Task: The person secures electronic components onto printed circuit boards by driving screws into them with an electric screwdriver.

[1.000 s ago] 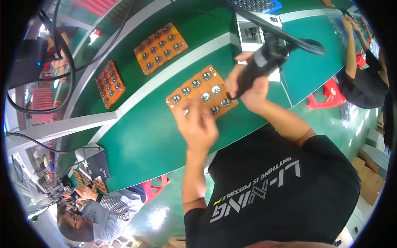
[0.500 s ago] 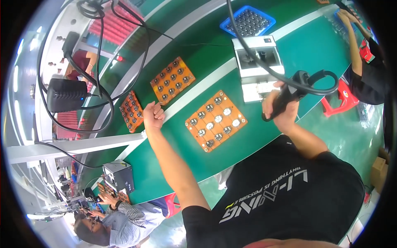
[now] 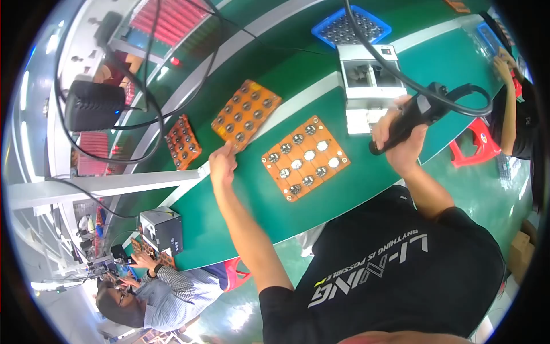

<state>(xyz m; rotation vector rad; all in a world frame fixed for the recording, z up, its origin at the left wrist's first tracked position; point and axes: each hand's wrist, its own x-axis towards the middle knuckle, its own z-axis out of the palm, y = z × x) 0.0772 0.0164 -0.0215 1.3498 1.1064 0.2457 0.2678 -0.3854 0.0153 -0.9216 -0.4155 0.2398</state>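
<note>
My right hand (image 3: 404,143) is wrapped round a black corded electric screwdriver (image 3: 417,114), held above the green table with its narrow end toward the lower left. My left hand (image 3: 223,166) pinches the near corner of an orange tray (image 3: 246,112) carrying rows of small round dark parts; that corner lies over the pale strip along the table. Between my hands, untouched, lies a second orange tray (image 3: 302,171) with round parts, some dark and some shiny white. Left of the pinched tray, a smaller-looking orange tray (image 3: 182,143) holds similar dark parts.
A white box-shaped machine (image 3: 372,77) stands beyond my right hand, with a blue tray (image 3: 352,26) of round parts behind it. A black cable (image 3: 395,77) loops overhead. A black power adapter (image 3: 96,106) hangs at left. Other people work at both sides.
My left hand has gone from a loose fist beside the far orange tray to gripping its corner. That tray has turned slightly and come nearer. My right hand still holds the screwdriver.
</note>
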